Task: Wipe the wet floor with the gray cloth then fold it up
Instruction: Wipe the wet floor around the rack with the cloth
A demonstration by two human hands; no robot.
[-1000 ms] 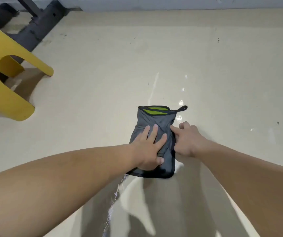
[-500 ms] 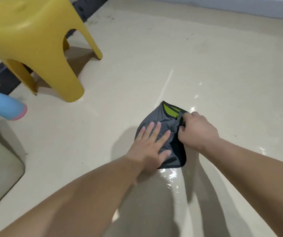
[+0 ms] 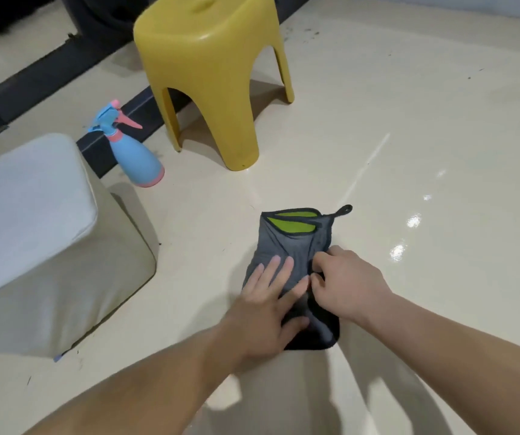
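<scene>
The gray cloth [image 3: 290, 246] lies folded on the cream floor [image 3: 409, 120], with a green inner patch and a black hanging loop at its far end. My left hand [image 3: 268, 309] presses flat on the cloth's near left part, fingers straight and spread. My right hand [image 3: 346, 287] sits at the cloth's right edge with fingers curled, pinching the fabric there. Small wet spots [image 3: 412, 221] glint on the floor to the right of the cloth.
A yellow plastic stool [image 3: 211, 73] stands behind the cloth to the left. A blue and pink spray bottle [image 3: 133, 152] stands left of the stool. A pale cushion block [image 3: 32, 230] fills the left side. Dark metal bars [image 3: 48, 73] run along the back left.
The view has swung left, bringing the stool, spray bottle and cushion into sight. The cloth lies flatter and longer, its loop showing again. My right hand moved down its right edge.
</scene>
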